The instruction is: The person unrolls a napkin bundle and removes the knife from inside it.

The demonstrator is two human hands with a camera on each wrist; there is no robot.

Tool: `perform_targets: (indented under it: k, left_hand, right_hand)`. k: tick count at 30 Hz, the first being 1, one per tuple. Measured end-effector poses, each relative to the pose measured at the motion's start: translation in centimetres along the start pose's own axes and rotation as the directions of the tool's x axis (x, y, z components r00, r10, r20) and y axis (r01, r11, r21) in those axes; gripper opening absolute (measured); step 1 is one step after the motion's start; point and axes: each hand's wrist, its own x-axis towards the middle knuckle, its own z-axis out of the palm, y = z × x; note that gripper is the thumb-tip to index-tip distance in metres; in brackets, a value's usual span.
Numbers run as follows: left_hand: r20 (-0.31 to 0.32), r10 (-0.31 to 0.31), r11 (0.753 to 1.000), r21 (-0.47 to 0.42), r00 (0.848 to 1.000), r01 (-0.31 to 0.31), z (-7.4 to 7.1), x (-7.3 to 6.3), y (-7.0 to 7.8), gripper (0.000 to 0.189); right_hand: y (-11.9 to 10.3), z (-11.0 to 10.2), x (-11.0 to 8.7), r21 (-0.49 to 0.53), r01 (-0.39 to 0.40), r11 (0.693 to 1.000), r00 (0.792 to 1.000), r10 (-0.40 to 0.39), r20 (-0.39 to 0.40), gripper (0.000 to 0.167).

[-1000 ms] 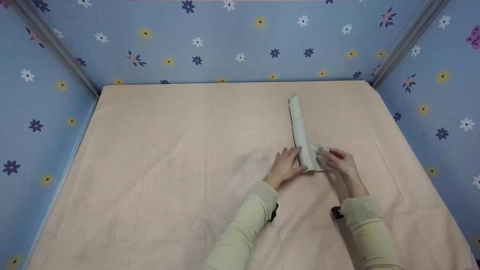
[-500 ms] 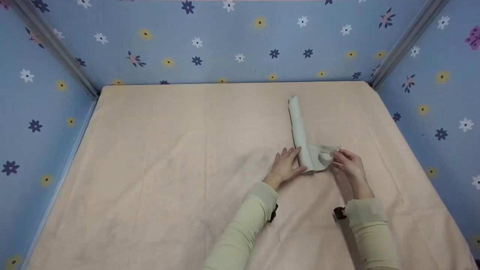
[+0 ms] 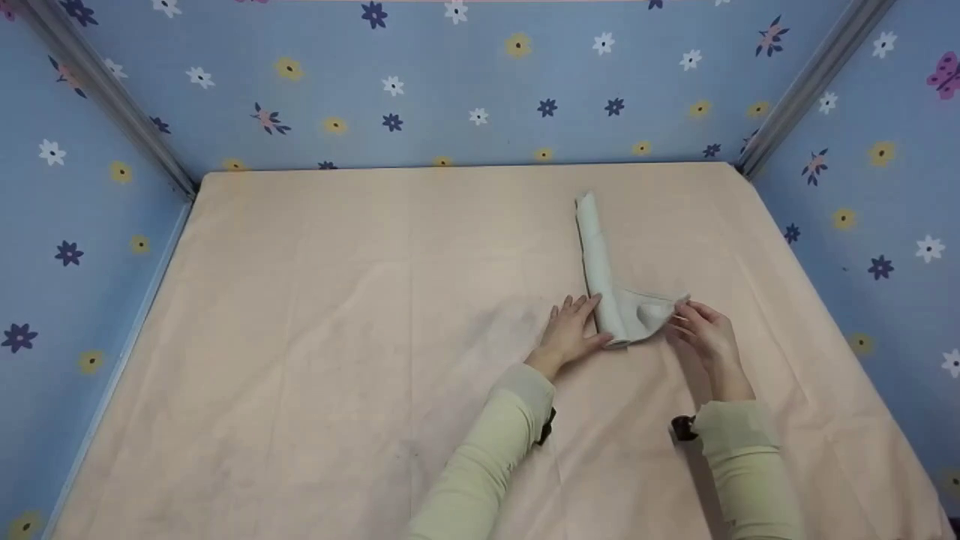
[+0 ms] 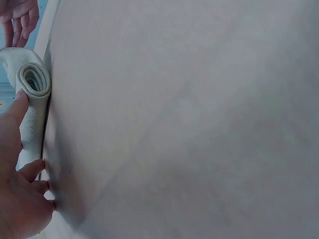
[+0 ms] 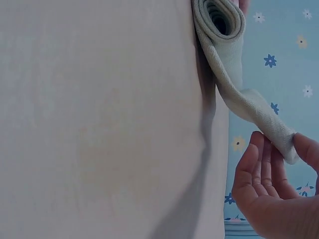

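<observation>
A pale green cloth [image 3: 598, 259], rolled into a long tube, lies on the table right of centre, its loose flap [image 3: 641, 311] pulled out to the right at the near end. My left hand [image 3: 570, 332] rests on the near part of the roll, fingers spread, its thumb on the rolled end. The coiled layers [image 4: 35, 79] show in the left wrist view. With thumb and fingertips my right hand [image 3: 709, 334] pinches the flap's corner, lifted off the table. In the right wrist view the flap [image 5: 259, 112] hangs between the roll [image 5: 219, 22] and the right hand [image 5: 271, 184].
A creased peach-coloured cover [image 3: 337, 300] spreads over the table. Blue flowered panels [image 3: 450, 82] stand at the back and both sides, with grey metal posts [image 3: 817, 82] at the corners.
My right hand has moved to the right with the flap's corner, and the flap is drawn out wider from the roll. My left hand and the roll have stayed in place.
</observation>
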Motion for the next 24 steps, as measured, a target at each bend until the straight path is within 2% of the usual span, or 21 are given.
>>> perform_targets:
  k: [4,6,10,14,17,20,24]
  left_hand:
    - [0.001,-0.001,1.0,-0.022,1.0,0.001,0.0,-0.1,0.0,0.072]
    - [0.003,-0.003,1.0,-0.029,1.0,0.003,0.0,-0.1,0.0,0.072]
    - [0.009,-0.005,0.999,-0.037,1.0,0.005,0.0,-0.1,0.0,0.072]
    - [0.013,-0.003,0.999,-0.037,1.0,0.003,-0.1,-0.1,-0.1,0.073]
    - [0.015,-0.002,0.999,-0.035,1.0,0.002,-0.1,-0.1,-0.1,0.072]
    - [0.013,-0.001,0.999,-0.035,1.0,0.002,0.0,-0.1,-0.1,0.072]
    - [0.014,-0.002,0.999,-0.035,1.0,0.002,0.0,-0.2,-0.1,0.072]
  right_hand:
    - [0.3,-0.5,0.2,0.025,0.041,0.999,0.999,-0.04,-0.027,0.023]
    - [0.7,-0.9,0.4,0.011,0.079,0.997,0.996,-0.079,-0.041,0.029]
    - [2.3,-2.8,2.4,0.007,0.166,0.986,0.983,-0.165,-0.082,0.037]
    - [3.6,-4.3,3.9,-0.039,0.232,0.972,0.962,-0.235,-0.135,0.027]
    - [3.0,-3.6,3.0,-0.135,0.259,0.956,0.944,-0.281,-0.176,0.022]
    - [1.7,-1.8,1.2,-0.26,0.263,0.929,0.915,-0.326,-0.239,0.02]
    - [0.7,-0.1,-0.2,-0.355,0.271,0.895,0.896,-0.37,-0.246,0.025]
